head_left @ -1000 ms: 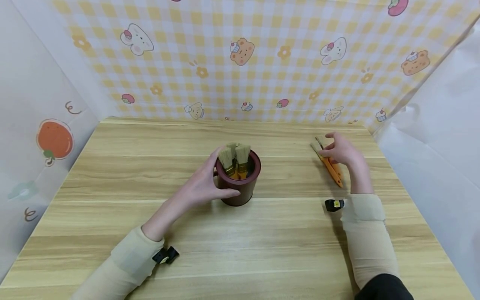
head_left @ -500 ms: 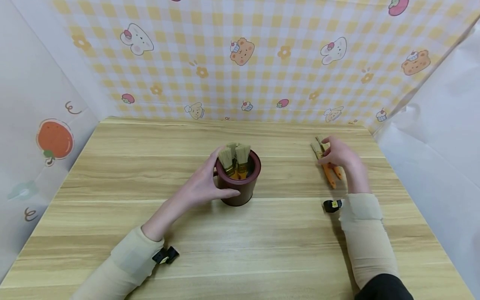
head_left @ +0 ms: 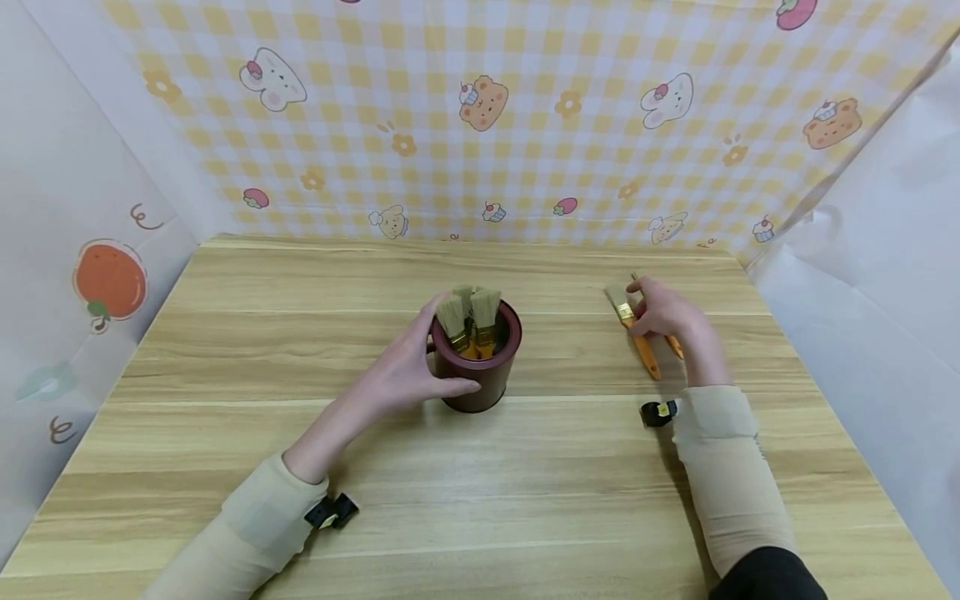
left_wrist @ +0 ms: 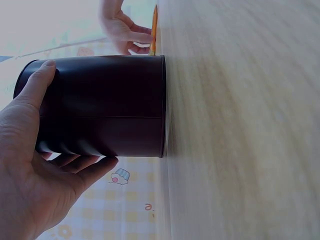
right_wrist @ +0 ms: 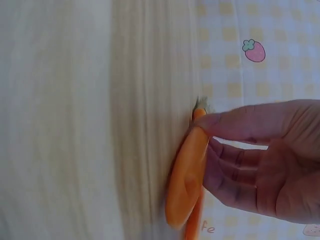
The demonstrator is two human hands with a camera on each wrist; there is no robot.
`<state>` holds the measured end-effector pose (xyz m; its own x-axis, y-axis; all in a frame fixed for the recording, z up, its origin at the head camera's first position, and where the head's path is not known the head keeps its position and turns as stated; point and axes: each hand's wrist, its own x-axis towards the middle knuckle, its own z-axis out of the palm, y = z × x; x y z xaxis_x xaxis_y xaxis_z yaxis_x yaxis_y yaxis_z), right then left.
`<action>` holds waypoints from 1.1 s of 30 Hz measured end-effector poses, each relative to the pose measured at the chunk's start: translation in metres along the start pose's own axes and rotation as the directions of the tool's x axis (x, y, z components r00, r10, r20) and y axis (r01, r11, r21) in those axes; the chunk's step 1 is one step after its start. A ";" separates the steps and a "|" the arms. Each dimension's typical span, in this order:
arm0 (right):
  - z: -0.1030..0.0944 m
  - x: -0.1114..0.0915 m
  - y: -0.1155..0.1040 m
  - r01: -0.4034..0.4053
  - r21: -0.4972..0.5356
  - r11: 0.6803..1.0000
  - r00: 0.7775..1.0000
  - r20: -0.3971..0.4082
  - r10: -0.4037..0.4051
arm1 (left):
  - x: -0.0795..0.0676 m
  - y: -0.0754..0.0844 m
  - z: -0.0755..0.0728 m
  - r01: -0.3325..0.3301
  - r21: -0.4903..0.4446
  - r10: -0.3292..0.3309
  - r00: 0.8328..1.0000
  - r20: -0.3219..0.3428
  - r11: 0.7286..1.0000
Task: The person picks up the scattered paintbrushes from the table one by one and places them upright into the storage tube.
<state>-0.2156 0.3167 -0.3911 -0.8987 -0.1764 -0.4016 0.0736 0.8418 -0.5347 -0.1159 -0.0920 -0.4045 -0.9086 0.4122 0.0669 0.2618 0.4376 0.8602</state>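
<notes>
Paintbrush with an orange handle, at the right of the bench, is pinched between the thumb and fingers of the right hand, its bristles angled away from the person; I cannot tell whether it touches the wood. The left hand, well apart from the right, grips a dark brown can, thumb on the near side and fingers round the far side. Just right of the pinched brush is a second brush, partly hidden by the right hand. The can stands upright near the middle, and bristle heads rise above its maroon rim. Beyond the bench hangs a yellow-and-white checked backdrop printed with cartoon animals, flowers and strawberries.
</notes>
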 end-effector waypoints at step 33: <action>0.018 -0.066 -0.115 0.705 0.395 0.589 0.640 -0.712 -0.288 | 0.000 -0.001 -0.001 -0.011 0.020 0.011 1.000 -0.004 1.000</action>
<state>-0.1573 0.2220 -0.3167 -0.9042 0.0079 0.4270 -0.4195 0.1702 -0.8916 -0.1164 -0.0929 -0.4051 -0.9068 0.4142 0.0782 0.2784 0.4491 0.8490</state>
